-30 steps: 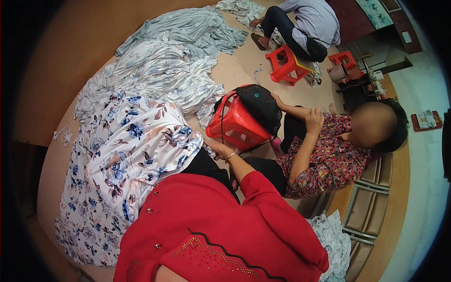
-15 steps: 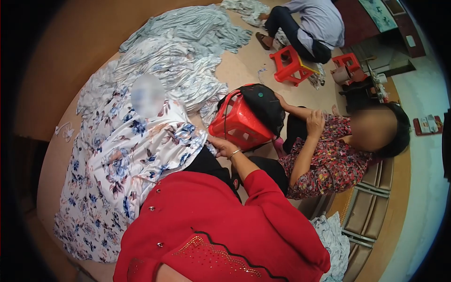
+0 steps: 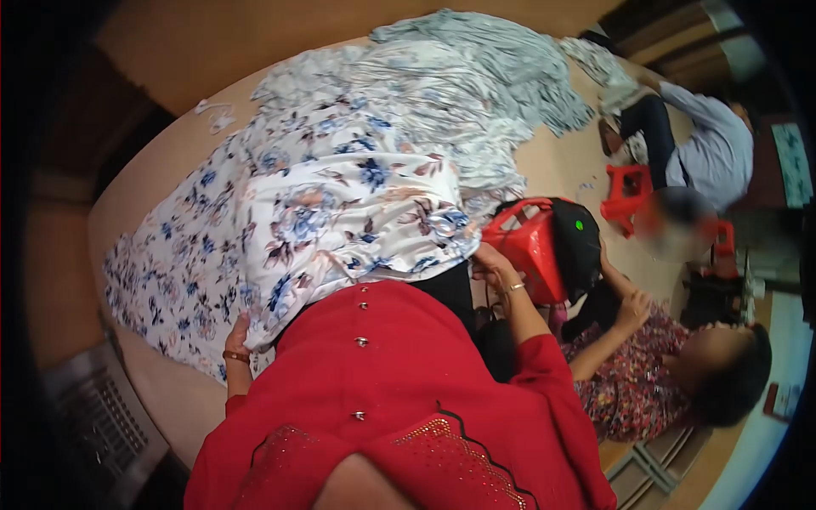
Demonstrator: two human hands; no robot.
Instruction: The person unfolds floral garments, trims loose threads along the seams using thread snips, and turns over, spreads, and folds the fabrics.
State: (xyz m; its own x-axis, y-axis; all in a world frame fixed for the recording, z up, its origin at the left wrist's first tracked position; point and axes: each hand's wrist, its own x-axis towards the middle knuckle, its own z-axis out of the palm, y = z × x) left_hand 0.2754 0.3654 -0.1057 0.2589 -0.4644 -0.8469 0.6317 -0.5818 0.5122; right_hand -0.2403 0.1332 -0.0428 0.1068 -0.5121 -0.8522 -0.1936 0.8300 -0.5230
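A large white fabric with blue and brown flowers [image 3: 306, 221] lies over my lap and spreads forward across the floor. At its left edge, my left hand [image 3: 237, 335] grips the cloth, with the thumb up and the other fingers mostly hidden. My right hand [image 3: 495, 263] is closed at the fabric's right edge, beside a red plastic stool [image 3: 531, 255]. A black bag or cloth [image 3: 576, 246] with a round green spot rests against the stool's right side.
Grey-green fabric [image 3: 501, 59] is heaped farther away. To the right sits a person in a flowered top [image 3: 633, 374], and behind, another in a pale shirt [image 3: 710, 149] near a red stool [image 3: 627, 191]. White strips [image 3: 219, 115] lie on the floor [image 3: 144, 191].
The view has turned left, so the people and the stool appear farther right. My left hand has come into view at the fabric's left edge. My right hand stays at its right edge.
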